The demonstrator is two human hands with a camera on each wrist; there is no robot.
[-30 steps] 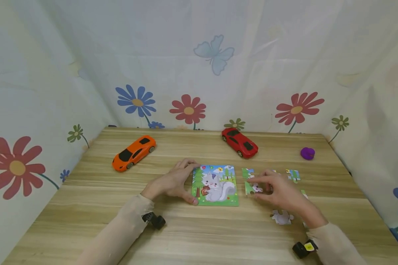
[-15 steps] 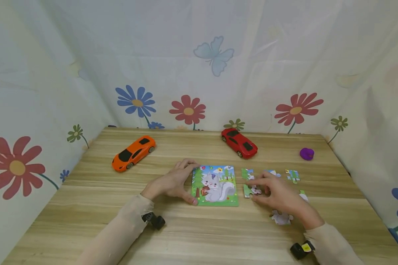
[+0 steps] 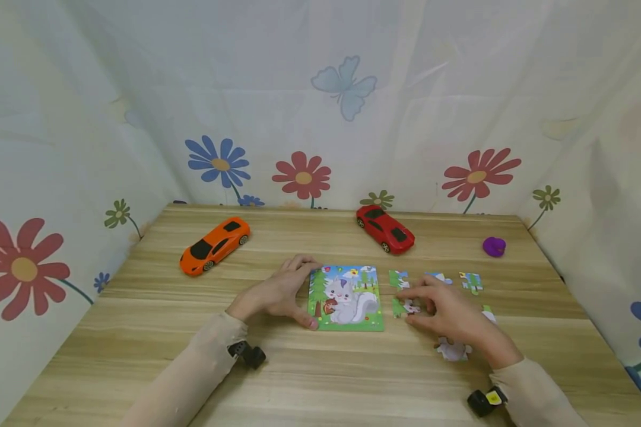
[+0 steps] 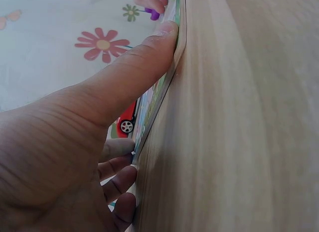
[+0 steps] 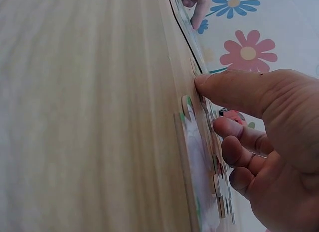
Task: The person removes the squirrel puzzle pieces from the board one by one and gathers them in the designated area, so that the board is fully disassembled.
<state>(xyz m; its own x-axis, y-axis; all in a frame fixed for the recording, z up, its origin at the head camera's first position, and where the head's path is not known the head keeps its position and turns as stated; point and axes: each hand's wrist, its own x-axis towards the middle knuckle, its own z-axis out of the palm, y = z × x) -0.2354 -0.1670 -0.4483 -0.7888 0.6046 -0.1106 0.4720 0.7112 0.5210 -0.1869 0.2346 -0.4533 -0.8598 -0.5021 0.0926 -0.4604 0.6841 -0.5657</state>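
Note:
A square squirrel picture board [image 3: 347, 299] lies flat on the table. My left hand [image 3: 278, 293] holds its left side, thumb at the near corner and fingers at the far corner. In the left wrist view, the thumb [image 4: 149, 53] rests on the board's edge. To the right of the board, my right hand [image 3: 451, 308] holds a green-and-white jigsaw piece [image 3: 399, 307] between thumb and index finger, at the table. The palm side of this hand shows in the right wrist view, its other fingers [image 5: 239, 152] curled near several loose pieces [image 5: 199, 162].
More jigsaw pieces lie around my right hand: one [image 3: 399, 279] beyond it, another [image 3: 471, 281] at the far right, and a grey one [image 3: 453, 350] nearer me. Farther back are an orange toy car [image 3: 215, 246], a red toy car [image 3: 386, 230] and a small purple toy [image 3: 494, 247].
My right hand has shifted slightly left with the jigsaw piece, uncovering more of the pieces behind and beside it, then stays still. The left hand and board keep their place.

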